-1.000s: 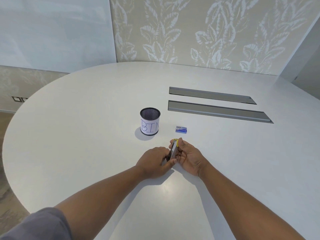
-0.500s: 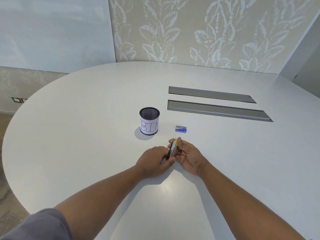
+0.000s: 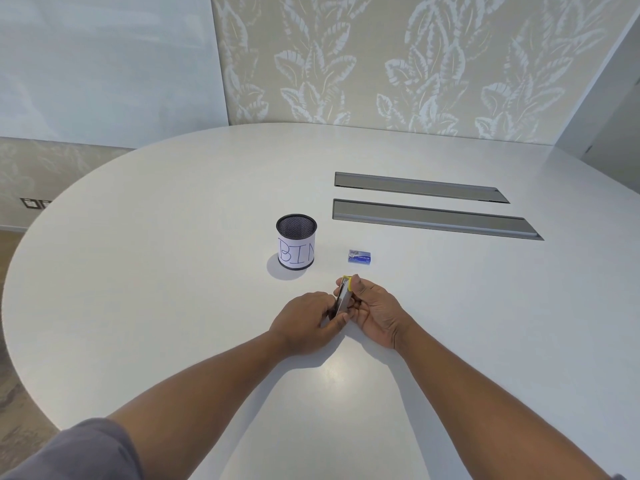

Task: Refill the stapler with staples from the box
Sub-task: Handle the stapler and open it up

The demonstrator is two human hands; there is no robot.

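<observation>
A small stapler, grey with a yellow far end, is being held between both hands just above the white table, near its front middle. It is being gripped by the right hand, whose fingers are curled round its right side with the thumb lying near the yellow tip. Its near end is being pinched by the left hand, with the fingers curled against its left side. Whether the stapler is being held open cannot be told at this size. The blue box of staples is being left lying flat on the table just beyond the hands, apart from them. A black mesh cup, wrapped in white paper lettered "BIN", is being kept upright to the left of the box.
</observation>
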